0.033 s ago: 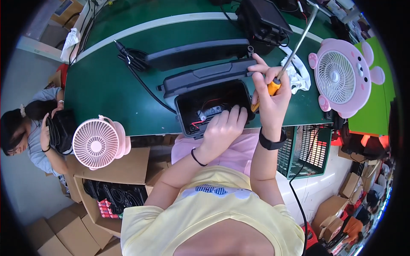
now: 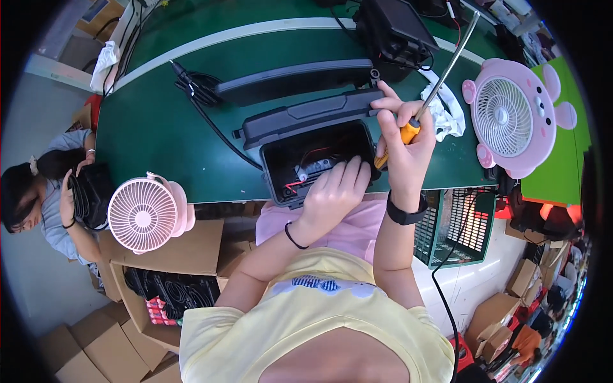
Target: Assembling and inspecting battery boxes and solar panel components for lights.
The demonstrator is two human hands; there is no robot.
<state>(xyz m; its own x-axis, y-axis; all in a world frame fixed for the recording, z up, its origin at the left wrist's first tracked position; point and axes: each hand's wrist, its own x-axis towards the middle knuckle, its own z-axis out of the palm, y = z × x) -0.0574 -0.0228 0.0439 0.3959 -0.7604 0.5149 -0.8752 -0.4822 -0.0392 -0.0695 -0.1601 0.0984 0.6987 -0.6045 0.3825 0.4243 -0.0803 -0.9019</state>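
An open black plastic case point(image 2: 300, 153) with red and black wires inside sits at the near edge of the green table point(image 2: 159, 140). My left hand point(image 2: 335, 191) reaches into its near right corner, fingers stretched out and resting on the inside. My right hand point(image 2: 402, 143) is at the case's right end, closed around the orange handle of a screwdriver point(image 2: 410, 132) whose long metal shaft slants up to the right. A black lid point(image 2: 306, 113) lies along the far side of the case, and a second long black cover point(image 2: 294, 78) lies behind it.
A pink bear-shaped fan point(image 2: 511, 121) stands right, with a white cloth point(image 2: 447, 112) beside it. A pink fan point(image 2: 143, 214) sits on cardboard boxes at left. There is a black device point(image 2: 393, 32) at the back, a black cable point(image 2: 211, 121), a green crate point(image 2: 456, 226), and a seated co-worker point(image 2: 45, 185) far left.
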